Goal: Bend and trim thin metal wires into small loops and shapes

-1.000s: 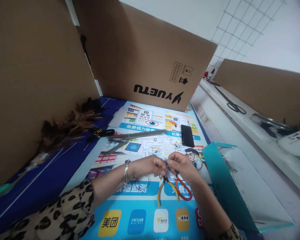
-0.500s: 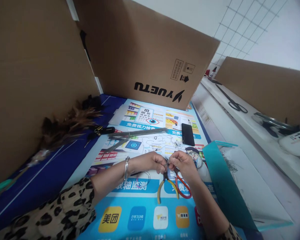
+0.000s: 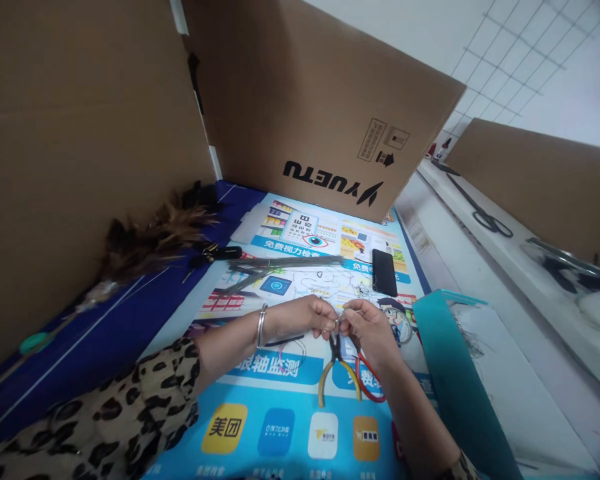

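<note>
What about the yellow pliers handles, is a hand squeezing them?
No, the yellow handles lie spread apart on the mat, with the left hand and right hand beyond them.

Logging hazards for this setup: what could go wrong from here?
1. The small silvery piece between the fingertips of the left hand and right hand might slip and be lost among the loose wires beyond.
2. The yellow-handled pliers lie close below the fingers and could get bumped.
3. The red-handled tool, partly hidden by the right hand, might snag it.
</note>
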The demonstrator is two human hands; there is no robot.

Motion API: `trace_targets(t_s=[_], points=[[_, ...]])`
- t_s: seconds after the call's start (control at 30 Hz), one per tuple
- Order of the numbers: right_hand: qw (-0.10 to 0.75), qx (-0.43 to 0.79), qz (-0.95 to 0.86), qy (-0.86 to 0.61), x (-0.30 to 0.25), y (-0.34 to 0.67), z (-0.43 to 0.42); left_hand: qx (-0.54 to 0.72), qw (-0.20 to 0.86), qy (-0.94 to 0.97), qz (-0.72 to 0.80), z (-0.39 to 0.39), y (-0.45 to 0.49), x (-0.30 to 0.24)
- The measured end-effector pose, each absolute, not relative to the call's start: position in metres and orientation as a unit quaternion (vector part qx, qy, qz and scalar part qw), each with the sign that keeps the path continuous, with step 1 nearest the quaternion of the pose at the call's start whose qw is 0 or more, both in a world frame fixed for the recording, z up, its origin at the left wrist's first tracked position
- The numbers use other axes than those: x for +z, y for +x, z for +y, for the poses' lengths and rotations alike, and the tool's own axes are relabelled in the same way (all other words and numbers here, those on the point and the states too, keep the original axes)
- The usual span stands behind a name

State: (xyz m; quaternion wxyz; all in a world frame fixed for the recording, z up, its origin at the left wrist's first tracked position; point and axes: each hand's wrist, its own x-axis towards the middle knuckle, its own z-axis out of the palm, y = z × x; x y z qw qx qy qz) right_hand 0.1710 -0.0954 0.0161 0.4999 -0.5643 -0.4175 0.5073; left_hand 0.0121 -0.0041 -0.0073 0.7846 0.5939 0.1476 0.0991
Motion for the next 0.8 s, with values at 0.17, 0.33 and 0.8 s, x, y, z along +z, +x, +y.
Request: trace_targets(t_s=[0.17,0.33,0.8], points=[[0.475,0.504,-0.466,-0.55,0.021,0.1683,-0.09,0.104,0.807,0.565,0.133,-0.0031,0.0123,-0.0089],[0.481,0.518,-0.451,-0.545,0.0202,0.1736,-0.0906,0.091,0.809,0.569,0.112,-0.0062,0.0109,-0.0065],[0.525,0.51,-0.43,-0.529,0.013,0.1735,-0.0943,0.092,0.788,0.599,0.11,-0.0093,0.0116,-0.0056]])
